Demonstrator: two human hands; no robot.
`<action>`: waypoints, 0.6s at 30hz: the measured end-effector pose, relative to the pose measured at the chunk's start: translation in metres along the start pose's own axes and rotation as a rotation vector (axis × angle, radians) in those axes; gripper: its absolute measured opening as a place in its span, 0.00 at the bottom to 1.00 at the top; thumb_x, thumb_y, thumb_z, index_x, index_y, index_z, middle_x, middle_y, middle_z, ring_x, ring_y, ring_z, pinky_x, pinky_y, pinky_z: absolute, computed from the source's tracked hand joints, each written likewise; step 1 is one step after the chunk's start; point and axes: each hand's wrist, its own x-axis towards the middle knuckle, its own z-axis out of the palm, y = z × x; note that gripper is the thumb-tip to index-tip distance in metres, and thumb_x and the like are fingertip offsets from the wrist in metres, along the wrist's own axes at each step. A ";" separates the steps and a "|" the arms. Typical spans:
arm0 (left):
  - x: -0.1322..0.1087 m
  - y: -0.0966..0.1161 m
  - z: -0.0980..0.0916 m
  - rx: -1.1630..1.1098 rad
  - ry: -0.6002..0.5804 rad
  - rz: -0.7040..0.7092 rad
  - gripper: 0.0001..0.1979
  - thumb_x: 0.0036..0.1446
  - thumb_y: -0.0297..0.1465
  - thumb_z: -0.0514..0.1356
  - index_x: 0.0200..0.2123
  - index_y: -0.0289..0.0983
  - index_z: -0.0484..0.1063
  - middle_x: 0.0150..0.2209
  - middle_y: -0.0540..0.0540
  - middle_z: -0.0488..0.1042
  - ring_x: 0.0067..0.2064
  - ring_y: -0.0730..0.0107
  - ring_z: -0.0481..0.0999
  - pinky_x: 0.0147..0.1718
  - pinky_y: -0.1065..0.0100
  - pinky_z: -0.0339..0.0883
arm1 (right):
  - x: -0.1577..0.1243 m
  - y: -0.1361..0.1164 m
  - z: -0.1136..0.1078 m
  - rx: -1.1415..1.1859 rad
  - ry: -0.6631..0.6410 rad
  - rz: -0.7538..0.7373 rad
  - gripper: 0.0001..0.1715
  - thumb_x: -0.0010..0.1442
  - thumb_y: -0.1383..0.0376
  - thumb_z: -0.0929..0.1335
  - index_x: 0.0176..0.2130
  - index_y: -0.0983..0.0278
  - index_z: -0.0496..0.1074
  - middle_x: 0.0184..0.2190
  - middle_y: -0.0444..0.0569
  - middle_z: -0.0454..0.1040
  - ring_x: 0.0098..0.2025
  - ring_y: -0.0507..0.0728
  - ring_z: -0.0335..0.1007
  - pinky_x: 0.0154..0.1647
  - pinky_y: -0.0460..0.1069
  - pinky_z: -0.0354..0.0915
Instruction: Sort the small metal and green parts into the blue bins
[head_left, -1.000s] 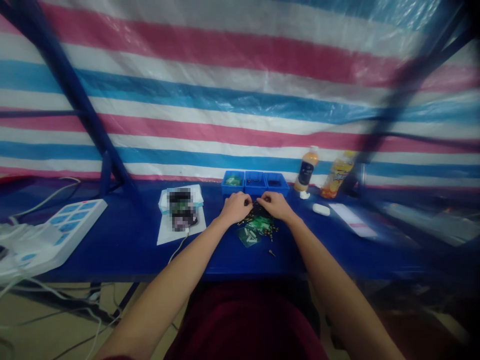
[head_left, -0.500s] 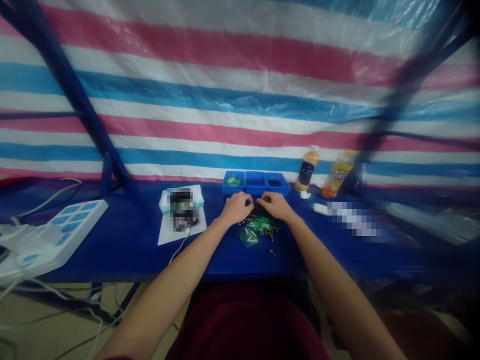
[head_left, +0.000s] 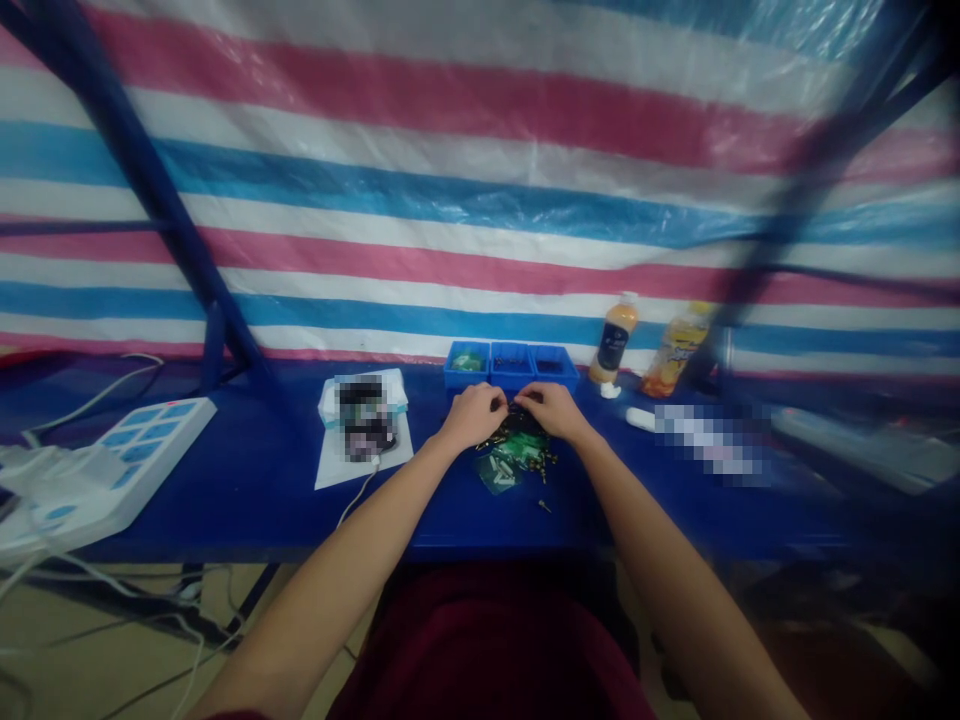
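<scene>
My left hand [head_left: 474, 415] and my right hand [head_left: 551, 410] face each other over a pile of small parts. Both have their fingers curled into a pinch, and what lies between the fingertips is too small to make out. Under and in front of them are brass-coloured and dark metal pieces [head_left: 541, 462] and green plastic bags [head_left: 521, 443]. A clear bag with white pieces [head_left: 501, 470] lies at the near side. One loose screw-like part [head_left: 544, 506] rests closer to me. Just beyond my hands stand three blue bins: left [head_left: 466, 380], middle [head_left: 512, 381] and right [head_left: 555, 383].
Two drink bottles, one dark-labelled [head_left: 613, 340] and one yellow-labelled [head_left: 677, 350], stand behind on the right. A white power strip [head_left: 161, 450] with plugs lies left on the blue table [head_left: 262, 500]. Blurred-out items lie on white paper [head_left: 330, 470], with a cable [head_left: 356, 500].
Both hands stay almost where they were, pinched over the pile. My fingertips shift only slightly; the bins, bags and loose part look unchanged.
</scene>
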 end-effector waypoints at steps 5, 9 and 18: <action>0.000 0.000 0.000 0.005 -0.001 0.000 0.10 0.60 0.36 0.55 0.37 0.43 0.76 0.39 0.45 0.75 0.42 0.59 0.73 0.40 0.62 0.65 | -0.001 -0.003 0.000 -0.020 -0.006 0.000 0.11 0.60 0.59 0.69 0.34 0.63 0.79 0.30 0.48 0.80 0.33 0.56 0.72 0.35 0.47 0.62; 0.000 0.001 0.000 0.002 -0.012 -0.015 0.10 0.60 0.35 0.55 0.37 0.42 0.76 0.39 0.45 0.75 0.43 0.59 0.73 0.41 0.62 0.65 | -0.002 -0.003 -0.001 -0.029 -0.011 -0.004 0.11 0.60 0.59 0.69 0.34 0.63 0.78 0.30 0.48 0.80 0.32 0.55 0.72 0.35 0.47 0.62; 0.000 0.004 -0.002 -0.008 -0.015 -0.014 0.10 0.60 0.35 0.56 0.37 0.41 0.77 0.39 0.44 0.75 0.43 0.58 0.74 0.43 0.62 0.66 | -0.001 -0.003 0.000 -0.014 -0.027 0.003 0.11 0.59 0.59 0.69 0.34 0.64 0.78 0.31 0.49 0.80 0.33 0.55 0.72 0.35 0.47 0.62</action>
